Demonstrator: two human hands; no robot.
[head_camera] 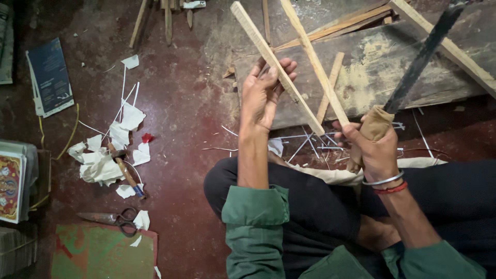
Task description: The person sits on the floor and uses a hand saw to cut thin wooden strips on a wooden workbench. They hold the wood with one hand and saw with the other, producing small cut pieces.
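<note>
My left hand [264, 93] grips a long pale bamboo strip [268, 54] that slants from upper left down to the right. My right hand [373, 147] holds a second bamboo strip [312, 57] between thumb and fingers, together with the cloth-wrapped handle [376, 123] of a long dark blade [421, 57] that points up to the right. The two strips run nearly side by side above a worn wooden plank [392, 67]. I sit on the floor with dark trousers and green sleeves. Bangles and a red thread circle my right wrist.
Torn white paper scraps [111, 150] and a small hammer [125, 173] lie on the dark red floor at left. Scissors [111, 218] rest near a green-and-red sheet [98, 253]. A dark booklet [50, 77], printed sheets [11, 186], thin slivers [315, 142] and more sticks [168, 20] lie around.
</note>
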